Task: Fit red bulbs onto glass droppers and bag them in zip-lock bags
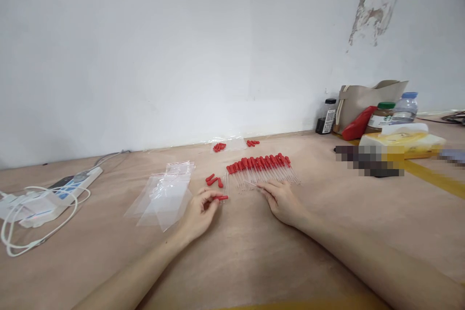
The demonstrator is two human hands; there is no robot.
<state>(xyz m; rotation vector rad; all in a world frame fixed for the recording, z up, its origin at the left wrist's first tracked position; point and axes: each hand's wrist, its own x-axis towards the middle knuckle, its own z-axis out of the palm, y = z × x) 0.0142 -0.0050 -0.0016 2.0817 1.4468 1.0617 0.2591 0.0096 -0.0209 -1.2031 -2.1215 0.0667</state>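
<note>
My left hand [203,209] is closed, pinching a red rubber dropper bulb [222,197] between thumb and fingertips. My right hand [280,199] holds a thin clear dropper tube [250,183], which points left across the table. Just beyond my hands lies a row of droppers with red bulbs [261,162], bulbs away from me and thin tips toward me. A few loose red bulbs [211,181] lie beyond my left hand. Beside them are several bare clear tubes [226,185], partly hidden by the hand.
Clear zip bags [163,198] overlap left of my left hand. More red bulbs [219,147] lie on plastic near the wall. A power strip [61,198] with white cables is at far left. At right stand a dark bottle [326,118], a jar [380,117] and a tissue pack [403,143].
</note>
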